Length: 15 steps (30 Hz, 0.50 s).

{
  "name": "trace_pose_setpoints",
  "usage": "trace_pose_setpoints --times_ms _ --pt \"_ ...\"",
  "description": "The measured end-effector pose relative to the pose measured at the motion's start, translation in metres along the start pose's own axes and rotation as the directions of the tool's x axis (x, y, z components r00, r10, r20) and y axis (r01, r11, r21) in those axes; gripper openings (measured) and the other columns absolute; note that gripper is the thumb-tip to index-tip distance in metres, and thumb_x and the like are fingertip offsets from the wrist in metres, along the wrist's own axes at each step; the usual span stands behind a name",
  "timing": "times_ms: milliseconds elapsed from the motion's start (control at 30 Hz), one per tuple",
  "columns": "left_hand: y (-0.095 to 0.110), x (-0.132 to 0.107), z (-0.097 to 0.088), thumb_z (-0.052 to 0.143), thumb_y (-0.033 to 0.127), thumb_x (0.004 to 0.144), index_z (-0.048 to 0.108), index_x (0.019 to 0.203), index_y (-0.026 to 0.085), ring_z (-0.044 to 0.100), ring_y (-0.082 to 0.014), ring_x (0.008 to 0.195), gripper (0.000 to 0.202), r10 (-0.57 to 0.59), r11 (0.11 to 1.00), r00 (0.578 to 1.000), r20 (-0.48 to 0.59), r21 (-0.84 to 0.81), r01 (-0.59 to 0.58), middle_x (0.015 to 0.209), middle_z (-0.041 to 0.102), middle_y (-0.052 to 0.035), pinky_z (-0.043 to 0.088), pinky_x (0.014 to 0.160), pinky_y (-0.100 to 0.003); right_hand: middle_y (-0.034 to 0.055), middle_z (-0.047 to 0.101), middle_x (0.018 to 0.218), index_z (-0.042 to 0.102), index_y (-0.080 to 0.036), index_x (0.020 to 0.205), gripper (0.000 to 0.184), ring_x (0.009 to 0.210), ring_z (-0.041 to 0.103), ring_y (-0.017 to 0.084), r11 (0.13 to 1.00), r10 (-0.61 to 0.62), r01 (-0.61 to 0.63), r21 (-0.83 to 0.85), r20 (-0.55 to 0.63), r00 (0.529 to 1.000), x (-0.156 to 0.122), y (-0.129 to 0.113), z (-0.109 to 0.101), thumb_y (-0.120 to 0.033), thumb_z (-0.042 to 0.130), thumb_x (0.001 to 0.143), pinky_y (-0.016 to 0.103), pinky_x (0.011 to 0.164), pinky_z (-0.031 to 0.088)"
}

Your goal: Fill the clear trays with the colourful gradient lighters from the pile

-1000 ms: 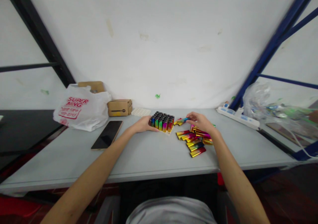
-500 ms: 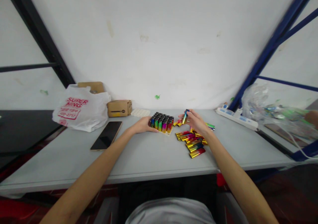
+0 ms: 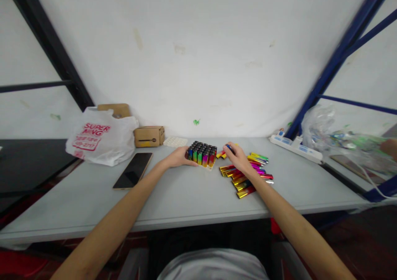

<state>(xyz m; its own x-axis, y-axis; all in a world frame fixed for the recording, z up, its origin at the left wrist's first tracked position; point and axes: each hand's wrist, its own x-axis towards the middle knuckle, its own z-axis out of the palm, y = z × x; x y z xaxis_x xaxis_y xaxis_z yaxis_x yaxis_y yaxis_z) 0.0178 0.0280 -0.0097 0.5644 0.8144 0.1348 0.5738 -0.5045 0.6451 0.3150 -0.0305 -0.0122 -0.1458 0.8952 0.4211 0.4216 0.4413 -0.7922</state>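
A tray of upright rainbow-coloured lighters [image 3: 202, 153] stands at the middle of the grey table [image 3: 173, 197]. My left hand [image 3: 179, 156] rests against the tray's left side, fingers curled round its edge. My right hand [image 3: 236, 155] is just right of the tray, fingers closed on one lighter [image 3: 228, 147] whose dark top pokes out. Under and beside that hand lies a loose pile of several shiny lighters [image 3: 246, 173] on their sides.
A dark phone [image 3: 133, 170] lies left of the tray. Behind it sit a white plastic bag with red print [image 3: 98, 136], a small cardboard box [image 3: 149, 136] and a white dimpled tray [image 3: 175, 141]. A white power strip [image 3: 296, 147] and clear bags [image 3: 338, 136] are at right.
My right hand picked a lighter off the pile, tipped it upright, then lowered it and moved left toward the tray. More of the pile shows now. My left hand stayed put.
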Motion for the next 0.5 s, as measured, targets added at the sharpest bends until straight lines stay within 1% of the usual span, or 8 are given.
trace_pose_setpoints --times_ms 67,167,267,333,433,500 --pt "0.0002 -0.0003 0.0002 0.086 0.061 0.059 0.07 0.112 0.017 0.069 -0.0286 0.094 0.071 0.015 0.999 1.0 0.009 -0.033 -0.015 0.106 0.077 -0.005 0.055 0.081 -0.036 -0.0031 0.043 0.062 0.052 -0.021 0.072 0.048 0.062 0.043 0.014 0.983 -0.076 0.07 -0.172 -0.03 0.997 -0.0007 -0.001 0.0001 -0.061 0.047 0.097 0.028 0.061 0.032" --pt "0.002 -0.0013 -0.0002 0.086 0.061 0.06 0.07 0.111 0.017 0.069 -0.0284 0.091 0.069 0.018 0.999 1.0 0.008 -0.035 -0.017 0.103 0.077 -0.0046 0.055 0.079 -0.035 -0.0036 0.041 0.057 0.051 -0.021 0.066 0.045 0.059 0.041 0.014 0.956 -0.093 0.082 -0.283 -0.026 0.995 -0.0009 -0.0007 0.0008 -0.053 0.048 0.097 0.028 0.06 0.029" --pt "0.0044 -0.0022 -0.0014 0.086 0.061 0.06 0.071 0.111 0.017 0.069 -0.0295 0.094 0.07 0.016 1.0 1.0 0.004 -0.021 -0.016 0.104 0.077 -0.0048 0.055 0.079 -0.036 -0.0034 0.042 0.056 0.054 -0.021 0.068 0.036 0.058 0.042 0.015 0.952 -0.082 0.07 -0.297 -0.028 0.996 -0.0004 0.0009 0.0009 -0.042 0.046 0.096 0.028 0.06 0.029" --pt "0.0051 -0.0024 -0.0021 0.087 0.06 0.059 0.071 0.111 0.017 0.069 -0.0302 0.096 0.07 0.025 1.0 1.0 -0.002 -0.019 -0.025 0.107 0.077 -0.0049 0.055 0.081 -0.036 -0.0035 0.044 0.056 0.057 -0.021 0.07 0.033 0.057 0.043 0.015 0.956 -0.075 0.064 -0.285 -0.029 0.997 0.0 0.0017 0.0007 -0.038 0.045 0.095 0.027 0.059 0.03" --pt "0.0043 -0.0018 -0.0023 0.087 0.06 0.059 0.071 0.113 0.017 0.068 -0.0308 0.1 0.071 0.029 0.999 1.0 -0.009 -0.012 -0.029 0.11 0.077 -0.0055 0.054 0.086 -0.037 -0.0035 0.045 0.056 0.057 -0.021 0.071 0.032 0.057 0.043 0.015 0.955 -0.069 0.059 -0.291 -0.026 0.997 0.0004 0.0024 0.0008 -0.037 0.044 0.095 0.027 0.059 0.03" --pt "0.003 -0.0011 -0.0018 0.087 0.061 0.059 0.07 0.113 0.016 0.069 -0.0308 0.099 0.072 0.023 1.0 1.0 -0.006 0.002 -0.023 0.11 0.077 -0.0061 0.054 0.085 -0.037 -0.0033 0.046 0.056 0.056 -0.021 0.07 0.033 0.056 0.044 0.015 0.95 -0.072 0.059 -0.308 -0.033 0.997 0.0006 0.0025 0.0013 -0.038 0.045 0.096 0.028 0.059 0.03"
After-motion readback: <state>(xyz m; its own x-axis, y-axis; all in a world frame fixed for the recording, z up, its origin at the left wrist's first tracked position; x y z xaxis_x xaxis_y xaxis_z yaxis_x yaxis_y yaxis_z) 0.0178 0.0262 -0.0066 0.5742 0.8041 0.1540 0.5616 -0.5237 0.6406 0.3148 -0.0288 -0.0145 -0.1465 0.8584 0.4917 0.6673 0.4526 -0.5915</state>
